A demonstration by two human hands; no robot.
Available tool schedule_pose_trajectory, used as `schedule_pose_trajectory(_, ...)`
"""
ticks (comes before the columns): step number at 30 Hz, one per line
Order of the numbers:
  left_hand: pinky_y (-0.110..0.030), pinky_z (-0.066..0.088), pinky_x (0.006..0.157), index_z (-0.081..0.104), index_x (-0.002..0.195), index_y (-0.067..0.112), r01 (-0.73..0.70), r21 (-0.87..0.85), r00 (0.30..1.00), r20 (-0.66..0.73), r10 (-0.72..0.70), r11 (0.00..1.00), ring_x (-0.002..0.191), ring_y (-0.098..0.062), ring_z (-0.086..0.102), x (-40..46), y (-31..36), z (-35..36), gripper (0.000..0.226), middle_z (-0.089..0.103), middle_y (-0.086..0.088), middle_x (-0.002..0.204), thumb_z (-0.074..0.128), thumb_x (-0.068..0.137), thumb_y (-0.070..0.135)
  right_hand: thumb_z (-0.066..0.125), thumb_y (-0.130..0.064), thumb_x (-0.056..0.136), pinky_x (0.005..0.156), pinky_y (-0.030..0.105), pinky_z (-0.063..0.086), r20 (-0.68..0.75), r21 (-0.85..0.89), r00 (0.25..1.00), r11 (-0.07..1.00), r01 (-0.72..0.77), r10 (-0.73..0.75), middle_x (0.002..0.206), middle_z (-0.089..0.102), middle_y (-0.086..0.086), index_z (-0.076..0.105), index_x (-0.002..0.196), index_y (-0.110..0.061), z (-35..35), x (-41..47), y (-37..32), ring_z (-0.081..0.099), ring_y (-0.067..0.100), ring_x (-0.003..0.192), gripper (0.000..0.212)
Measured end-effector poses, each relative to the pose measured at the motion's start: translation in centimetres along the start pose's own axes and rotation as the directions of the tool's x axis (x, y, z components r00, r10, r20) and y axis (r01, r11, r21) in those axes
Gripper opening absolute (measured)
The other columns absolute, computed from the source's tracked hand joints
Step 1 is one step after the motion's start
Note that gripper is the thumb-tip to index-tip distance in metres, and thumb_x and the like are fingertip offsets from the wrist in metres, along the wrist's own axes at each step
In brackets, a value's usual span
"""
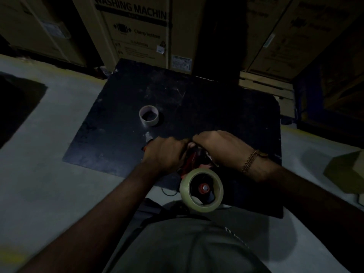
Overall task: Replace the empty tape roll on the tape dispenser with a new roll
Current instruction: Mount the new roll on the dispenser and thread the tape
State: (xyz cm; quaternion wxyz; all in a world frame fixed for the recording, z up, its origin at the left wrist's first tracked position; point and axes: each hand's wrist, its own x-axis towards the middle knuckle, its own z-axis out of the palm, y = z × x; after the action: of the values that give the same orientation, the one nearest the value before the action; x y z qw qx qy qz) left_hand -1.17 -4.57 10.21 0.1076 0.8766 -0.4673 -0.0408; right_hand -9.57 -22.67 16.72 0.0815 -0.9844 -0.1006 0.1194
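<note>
Empty core (pixel 149 115): pale cardboard ring, thin wall, standing on one rim on the bench (pixel 216 107), far-left of the work, well apart from both hands. Already off the dispenser.

Left hand (pixel 164 153): knuckles up, fingers curled down over the front of the tape dispenser (pixel 194 160); it appears to grip the red body, though the fingertips are hidden.

Dispenser: red plastic, mostly covered. Long axis runs from the hands back toward the person's body.

New roll (pixel 201 189): glossy, translucent tape, thick wall, seated on the red hub at the near end, just below both wrists.

Right hand (pixel 220 148): fingers curled, tips meeting the left hand above the dispenser's front. Looks like a pinch on the tape end; light too dim to confirm.

Judgement: roll mounted; threading of the free end toward the far, blade end is in hand. Both hands equally near that end. Bench surface is matte black and scuffed.
</note>
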Motion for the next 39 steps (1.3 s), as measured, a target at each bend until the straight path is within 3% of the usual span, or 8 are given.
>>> schedule_pose_trajectory(3,-0.035,0.039,0.056,0.058,0.116,0.032,-0.009,0.002,1.000,0.019,0.009,1.000,0.070,-0.036,0.068,-0.2,0.4,0.2,0.073,0.072,-0.008,0.082,-0.002,0.092,0.064,0.064,-0.011,0.092,0.069,0.033,0.047,0.035,0.006,0.999,1.000,-0.027,0.026,0.103,0.067,0.001,0.064,0.103,-0.020,0.1,0.3,0.4,0.068,0.026,0.090,0.014)
schedule_pose_trajectory(5,-0.036,0.039,0.058,0.059,0.120,0.033,-0.001,-0.013,1.000,0.016,0.001,1.000,0.072,-0.038,0.069,-0.5,0.7,0.3,0.076,0.073,-0.009,0.085,-0.004,0.092,0.065,0.067,-0.011,0.091,0.069,0.034,0.050,0.064,0.020,0.998,0.999,-0.028,0.027,0.102,0.066,0.000,0.064,0.100,-0.020,0.1,0.5,0.6,0.068,0.025,0.089,0.014)
schedule_pose_trajectory(9,-0.036,0.035,0.061,0.061,0.125,0.033,-0.014,-0.013,1.000,0.025,0.014,1.000,0.077,-0.038,0.071,-0.4,1.0,-0.3,0.084,0.075,-0.010,0.090,-0.008,0.088,0.065,0.078,-0.007,0.084,0.067,0.030,0.043,0.095,-0.007,0.995,0.999,-0.033,0.034,0.106,0.060,0.000,0.058,0.105,-0.020,0.3,0.6,0.6,0.061,0.020,0.083,0.032)
schedule_pose_trajectory(12,-0.035,0.033,0.062,0.063,0.116,0.031,-0.031,-0.014,0.999,0.031,0.031,0.999,0.077,-0.036,0.070,-0.4,0.9,-0.7,0.082,0.075,-0.009,0.089,-0.007,0.091,0.065,0.065,-0.006,0.093,0.067,0.034,0.044,0.100,-0.020,0.993,0.998,-0.058,0.060,0.106,0.056,0.001,0.055,0.105,-0.019,-0.2,0.5,1.1,0.055,0.018,0.082,0.020)
schedule_pose_trajectory(16,-0.034,0.030,0.059,0.060,0.106,0.030,0.027,-0.052,1.000,-0.013,-0.028,0.998,0.069,-0.037,0.067,-0.7,0.4,-1.4,0.071,0.072,-0.009,0.082,-0.001,0.097,0.064,0.058,-0.008,0.097,0.066,0.039,0.052,0.026,0.083,0.997,0.994,-0.077,0.075,0.094,0.054,-0.001,0.051,0.088,-0.021,-1.0,0.5,3.3,0.058,0.020,0.076,0.017)
schedule_pose_trajectory(25,-0.034,0.035,0.059,0.061,0.118,0.029,0.004,0.044,1.000,-0.022,-0.003,0.999,0.073,-0.037,0.071,-0.9,1.2,-1.7,0.072,0.075,-0.010,0.086,0.000,0.098,0.062,0.062,0.000,0.092,0.060,0.040,0.051,-0.070,0.085,0.995,0.994,-0.067,0.073,0.093,0.046,-0.006,0.043,0.089,-0.028,0.4,-0.2,3.8,0.054,0.018,0.069,0.034)
schedule_pose_trajectory(32,-0.034,0.035,0.060,0.057,0.129,0.034,0.095,0.040,0.994,0.047,-0.097,0.995,0.082,-0.038,0.074,-2.8,1.1,-1.0,0.073,0.077,-0.010,0.094,-0.002,0.096,0.062,0.064,0.007,0.086,0.063,0.050,0.055,-0.217,0.094,0.957,0.980,-0.178,0.194,0.087,0.052,0.004,0.054,0.087,-0.016,0.3,-1.7,8.6,0.056,0.027,0.070,0.025)
schedule_pose_trajectory(39,-0.031,0.037,0.053,0.064,0.115,0.033,0.139,0.032,0.990,-0.039,-0.138,0.990,0.065,-0.035,0.072,-2.5,0.0,-0.3,0.073,0.076,-0.008,0.078,0.000,0.099,0.064,0.056,-0.002,0.100,0.066,0.046,0.055,-0.274,0.194,0.937,0.966,-0.168,0.218,0.089,0.055,0.003,0.061,0.092,-0.013,1.9,-2.8,8.6,0.057,0.022,0.072,0.014)
